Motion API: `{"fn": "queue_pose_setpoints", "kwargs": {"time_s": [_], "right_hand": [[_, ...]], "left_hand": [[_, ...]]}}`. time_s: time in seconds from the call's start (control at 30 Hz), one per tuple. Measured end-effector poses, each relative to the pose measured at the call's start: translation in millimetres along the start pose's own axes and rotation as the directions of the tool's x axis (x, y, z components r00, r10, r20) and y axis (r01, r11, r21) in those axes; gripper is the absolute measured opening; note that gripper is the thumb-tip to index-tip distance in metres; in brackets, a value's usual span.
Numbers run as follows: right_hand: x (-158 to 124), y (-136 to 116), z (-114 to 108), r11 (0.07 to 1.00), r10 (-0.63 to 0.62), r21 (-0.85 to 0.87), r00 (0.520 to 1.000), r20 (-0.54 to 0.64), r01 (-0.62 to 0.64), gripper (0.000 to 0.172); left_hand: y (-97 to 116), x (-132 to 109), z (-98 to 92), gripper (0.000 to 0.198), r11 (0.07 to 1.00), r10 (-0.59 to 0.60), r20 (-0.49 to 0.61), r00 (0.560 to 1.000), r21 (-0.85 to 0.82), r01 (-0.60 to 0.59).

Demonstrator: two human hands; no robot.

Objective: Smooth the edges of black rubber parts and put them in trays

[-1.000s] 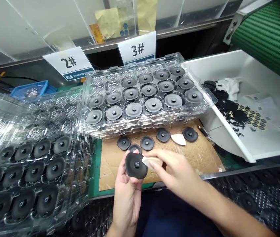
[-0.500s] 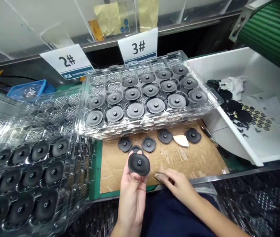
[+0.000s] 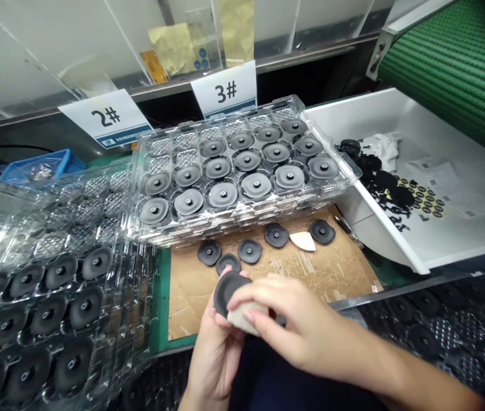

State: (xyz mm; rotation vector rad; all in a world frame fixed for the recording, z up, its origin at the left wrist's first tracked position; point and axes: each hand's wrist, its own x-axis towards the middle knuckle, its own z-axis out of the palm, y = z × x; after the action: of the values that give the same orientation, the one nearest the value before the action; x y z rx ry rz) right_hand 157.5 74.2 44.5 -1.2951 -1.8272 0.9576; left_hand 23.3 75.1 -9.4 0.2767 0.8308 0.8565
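A black rounded disc (image 3: 226, 288) is gripped in my left hand (image 3: 219, 348), tilted, over the front of the cardboard sheet (image 3: 186, 302). My right hand (image 3: 294, 319) pinches an off-white sponge wedge (image 3: 242, 318) against the lower right edge of that disc. My right fingers hide part of the disc's face. Just beyond my hands, several like discs lie on the cardboard, among them a disc with a centre stud (image 3: 250, 250). Between two discs at the right lies a second white wedge (image 3: 303, 241).
Behind the cardboard stands a stack of clear trays (image 3: 242, 214) holding black discs. More clear trays (image 3: 114, 291) with discs fill the left. A white bin (image 3: 396, 240) with black scraps stands at the right, near a green ribbed roller (image 3: 448, 63). A blue basket (image 3: 65, 162) sits back left.
My right hand has come up from the cardboard's front edge with the sponge wedge and now presses it to the disc. The disc in my left hand has tilted. The view has shifted slightly.
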Motion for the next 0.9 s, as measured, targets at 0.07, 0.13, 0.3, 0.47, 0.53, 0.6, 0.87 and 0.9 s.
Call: {"fn": "queue_pose_setpoints", "kwargs": {"time_s": [0.07,0.13,0.3,0.47,0.53,0.6,0.87,0.9], "right_hand": [[1,0,2,0.995,-0.043,-0.092,0.990,-0.138,0.030,0.023],[-1,-2,3,0.989,-0.092,-0.130,0.973,-0.211,0.066,0.024],[-27,6,-14,1.000,0.017,0.016,1.000,-0.011,-0.017,0.022],[-46,68,-10,0.959,0.279,0.025,0.927,-0.251,-0.282,0.021],[-52,97,5,0.940,0.293,-0.083,0.908,-0.300,-0.331,0.023],[-60,120,23,0.923,0.278,-0.174,0.906,-0.318,-0.344,0.023],[-85,147,60,0.885,0.250,-0.255,0.859,-0.447,-0.390,0.030],[-84,147,58,0.890,0.242,-0.250,0.861,-0.448,-0.381,0.027]], "left_hand": [[1,-2,5.2,0.050,0.999,-0.032,0.006,0.999,0.007,0.032],[2,-3,10.4,0.050,0.999,-0.050,0.023,0.998,-0.005,0.050],[9,-5,10.3,0.062,0.999,-0.035,0.037,0.999,-0.023,0.036],[6,-5,12.7,0.060,0.994,0.049,0.054,0.997,-0.101,-0.044],[3,-5,15.1,0.057,0.992,0.044,0.069,0.997,-0.118,-0.036],[2,-4,15.5,0.053,0.992,0.041,0.060,0.997,-0.122,-0.034],[3,3,10.0,0.058,0.985,0.121,0.013,0.993,-0.126,-0.118],[3,4,11.0,0.057,0.983,0.133,0.010,0.991,-0.127,-0.131]]}}
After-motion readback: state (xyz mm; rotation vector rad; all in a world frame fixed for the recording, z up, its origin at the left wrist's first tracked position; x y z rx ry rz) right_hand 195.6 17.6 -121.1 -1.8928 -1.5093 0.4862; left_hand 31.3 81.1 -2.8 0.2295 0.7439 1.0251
